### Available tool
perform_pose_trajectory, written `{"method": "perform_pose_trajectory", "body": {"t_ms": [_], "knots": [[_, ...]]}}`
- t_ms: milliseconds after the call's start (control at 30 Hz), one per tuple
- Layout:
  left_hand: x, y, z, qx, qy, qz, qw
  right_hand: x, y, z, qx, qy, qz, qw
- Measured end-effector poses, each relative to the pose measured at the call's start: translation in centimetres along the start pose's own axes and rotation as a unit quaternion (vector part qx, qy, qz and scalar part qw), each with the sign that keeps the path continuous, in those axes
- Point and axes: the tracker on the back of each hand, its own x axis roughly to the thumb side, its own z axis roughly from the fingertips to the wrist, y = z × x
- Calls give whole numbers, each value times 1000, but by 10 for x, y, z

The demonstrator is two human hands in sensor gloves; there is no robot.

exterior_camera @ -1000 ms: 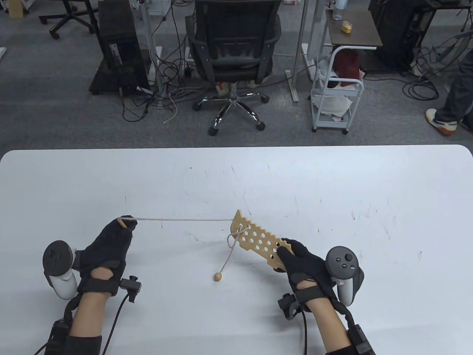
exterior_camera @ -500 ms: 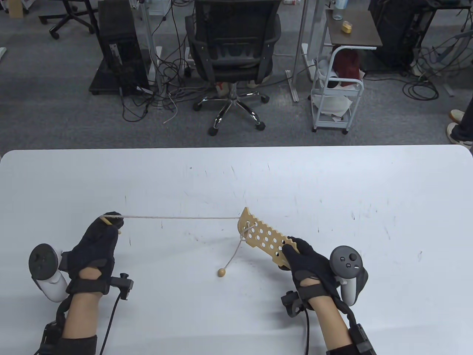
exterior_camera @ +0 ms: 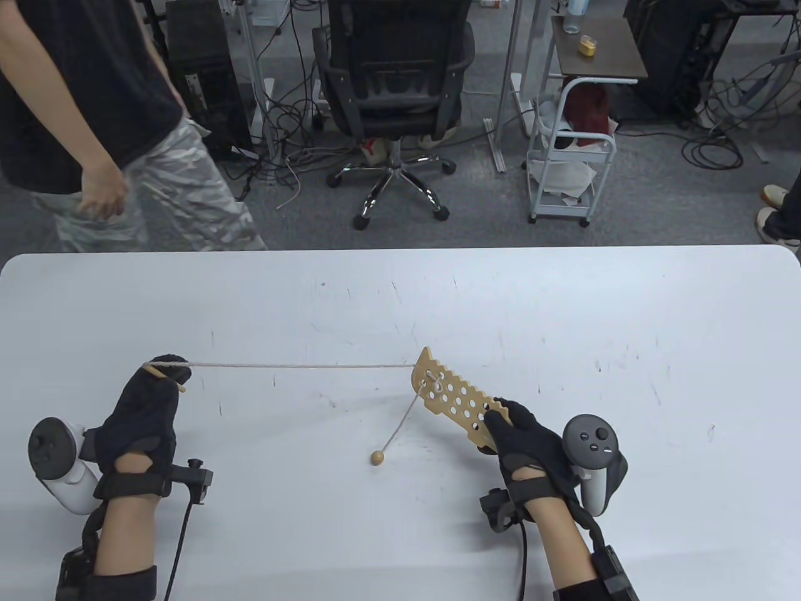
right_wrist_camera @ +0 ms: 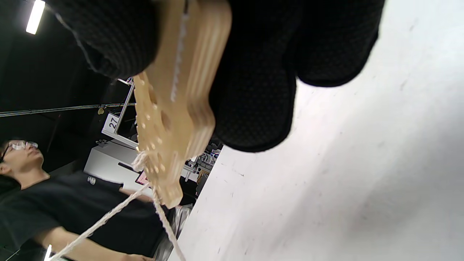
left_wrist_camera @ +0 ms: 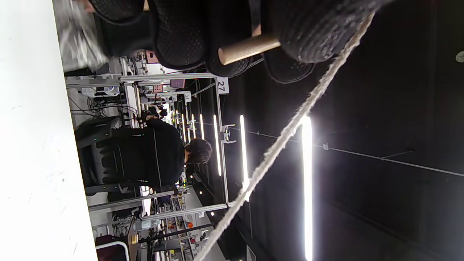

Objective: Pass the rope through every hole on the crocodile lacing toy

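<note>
Standing behind white table (exterior_camera: 563, 300): person (exterior_camera: 94, 125), chair (exterior_camera: 394, 81).

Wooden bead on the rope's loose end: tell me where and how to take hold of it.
Pinch the wooden bead itself from above with two fingertips: it lies free on the table, and the rope leaves its far side, so come from the near side.

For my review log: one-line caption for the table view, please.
Left hand pulls the rope taut from the crocodile board held by the right hand.

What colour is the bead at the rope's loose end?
Light tan, like natural wood: the bead lies on the white table, clearest in the table view.
</note>
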Motion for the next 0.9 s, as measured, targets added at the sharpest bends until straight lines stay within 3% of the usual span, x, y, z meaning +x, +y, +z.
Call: {"method": "perform_pose_trajectory", "body": {"t_ms": [633, 900], "knots": [[7, 8, 2, 23, -12, 20, 999, -13, -14, -6, -51, 36, 16, 998], [5, 2, 1, 12, 1, 22, 1000, -13, -11, -6, -44, 27, 9, 999]]}}
